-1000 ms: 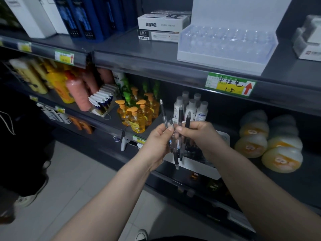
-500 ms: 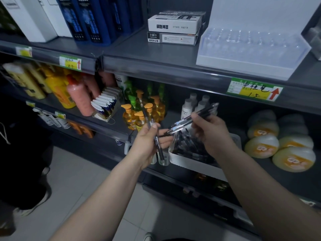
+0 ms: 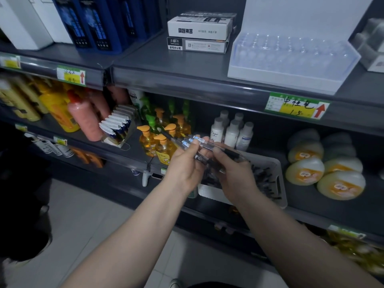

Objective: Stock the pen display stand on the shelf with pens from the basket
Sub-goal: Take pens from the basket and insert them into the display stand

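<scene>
In the left hand (image 3: 185,163), fingers curled and thumb clamped over it, a small bundle of pens (image 3: 197,141), lying roughly level, slanting from upper left to lower right. At the right hand (image 3: 236,175), thumb and forefinger pinched on the dark ends of the same bundle, other fingers curled under. All of this held in front of the middle shelf, just above the near corner of the white basket (image 3: 281,192). Inside the basket, many more dark pens heaped at all angles. Likely light, stiff and smooth-barrelled, so prone to sliding against one another and fanning out of a loose grip. Probably best taken round the middle of the barrels for carrying, then singled out by one end for slotting. Little risk of breakage, more of a dropped pen rolling away. Behind the hands, white bottles (image 3: 231,132) and orange pump bottles (image 3: 148,140). Further up and to the right, on the top shelf (image 3: 176,67), the pen display stand (image 3: 291,59): clear, with rows of sockets apparently all empty and a white backboard behind. Beneath it on the shelf edge, a green and yellow price label (image 3: 297,104) with a red arrow. Nothing stocked yet, by the look of it.
</scene>
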`<state>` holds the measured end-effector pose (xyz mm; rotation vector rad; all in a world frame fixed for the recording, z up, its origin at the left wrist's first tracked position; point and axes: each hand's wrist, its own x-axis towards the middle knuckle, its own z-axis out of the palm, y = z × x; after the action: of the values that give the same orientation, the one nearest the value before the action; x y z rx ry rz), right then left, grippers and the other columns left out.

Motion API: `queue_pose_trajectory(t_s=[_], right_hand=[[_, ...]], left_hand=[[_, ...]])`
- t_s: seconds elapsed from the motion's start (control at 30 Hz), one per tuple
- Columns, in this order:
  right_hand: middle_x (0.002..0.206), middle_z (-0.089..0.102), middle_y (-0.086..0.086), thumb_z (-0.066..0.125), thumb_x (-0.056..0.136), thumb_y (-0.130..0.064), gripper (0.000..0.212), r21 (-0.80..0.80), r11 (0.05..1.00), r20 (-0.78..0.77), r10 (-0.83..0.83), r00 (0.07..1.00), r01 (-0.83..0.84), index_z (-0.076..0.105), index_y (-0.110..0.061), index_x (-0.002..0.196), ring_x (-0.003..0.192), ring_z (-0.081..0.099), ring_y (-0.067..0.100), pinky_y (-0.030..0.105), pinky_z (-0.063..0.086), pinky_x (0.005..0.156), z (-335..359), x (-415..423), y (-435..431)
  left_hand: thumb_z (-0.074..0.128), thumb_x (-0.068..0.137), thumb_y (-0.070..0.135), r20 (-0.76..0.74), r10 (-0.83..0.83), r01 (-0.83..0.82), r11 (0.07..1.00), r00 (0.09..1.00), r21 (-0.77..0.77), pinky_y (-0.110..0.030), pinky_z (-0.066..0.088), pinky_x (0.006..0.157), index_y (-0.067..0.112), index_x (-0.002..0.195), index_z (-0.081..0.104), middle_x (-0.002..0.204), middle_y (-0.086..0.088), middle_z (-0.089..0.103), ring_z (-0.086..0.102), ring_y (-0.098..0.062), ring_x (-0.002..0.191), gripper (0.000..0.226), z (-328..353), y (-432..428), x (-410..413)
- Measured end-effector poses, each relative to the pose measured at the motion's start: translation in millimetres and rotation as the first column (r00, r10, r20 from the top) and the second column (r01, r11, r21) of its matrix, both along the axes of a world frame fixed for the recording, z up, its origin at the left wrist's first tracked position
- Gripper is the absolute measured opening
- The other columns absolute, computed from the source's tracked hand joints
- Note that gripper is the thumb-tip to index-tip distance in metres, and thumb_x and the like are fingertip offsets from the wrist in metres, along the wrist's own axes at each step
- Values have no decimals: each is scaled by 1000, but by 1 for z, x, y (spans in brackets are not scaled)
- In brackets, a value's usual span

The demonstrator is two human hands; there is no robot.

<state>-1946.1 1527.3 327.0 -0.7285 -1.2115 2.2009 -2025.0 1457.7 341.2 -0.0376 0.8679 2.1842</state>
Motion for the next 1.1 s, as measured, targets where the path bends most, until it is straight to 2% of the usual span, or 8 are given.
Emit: queue_pose_trajectory(t_s=[0.27,0.4,0.47,0.57,0.7,0.8,0.93,1.1], right_hand=[[66,70,-1,60,86,4,14,248,963,165,67,984,-108,68,-6,94,57,64,6,17,53,57,4,11,14],[83,73,0,70,82,-8,11,352,901,320,138,937,-253,71,-13,92,75,67,8,18,53,68,8,9,18],[99,70,1,71,82,-19,23,422,863,368,117,922,-278,69,-18,105,92,65,11,21,51,81,18,5,26],[106,65,-5,68,85,-26,32,476,788,385,212,898,-390,64,-22,117,98,60,4,17,46,83,43,-10,28],[94,71,-3,67,86,-19,9,519,656,451,335,827,-549,71,-16,93,80,65,2,16,52,72,60,-29,11],[88,70,0,63,88,-14,9,532,755,315,243,917,-383,70,-15,84,75,61,9,23,50,72,62,-37,9],[81,68,7,58,89,1,13,335,937,23,91,996,-94,65,-10,92,65,64,9,15,53,62,64,-42,9],[79,68,9,59,86,6,12,163,985,37,41,998,-47,65,-5,86,68,70,14,19,57,67,36,-38,-22]], left_hand=[[45,97,9,-175,-17,9,999,984,-45,-30,59,71,9,99,57,92,-11,70,70,-19,82,12,3,-4,-15],[46,95,8,-266,-142,116,987,954,-111,-34,58,77,5,101,57,83,-10,70,71,-21,81,13,-2,-15,-20],[46,94,6,-345,-300,240,948,889,-208,-32,59,74,6,100,56,81,-8,68,70,-19,78,12,-3,-27,-25],[49,90,8,-406,-558,445,827,724,-342,-28,56,68,8,95,58,78,-6,69,68,-19,77,10,-5,-42,-21],[50,93,6,-445,-666,531,746,598,-402,-28,55,73,6,94,58,80,-7,68,67,-21,80,8,-12,-53,-18],[48,92,4,-382,-653,515,754,654,-407,-27,56,68,5,96,57,76,-6,68,68,-17,74,10,-17,-65,-28],[45,94,5,-293,-428,340,889,855,-307,-32,58,71,6,97,56,75,-8,70,70,-19,71,11,-22,-81,-43],[40,99,10,-254,-120,89,987,960,-132,-32,58,73,-2,116,53,89,-12,73,71,-19,76,25,-9,-82,-56]])
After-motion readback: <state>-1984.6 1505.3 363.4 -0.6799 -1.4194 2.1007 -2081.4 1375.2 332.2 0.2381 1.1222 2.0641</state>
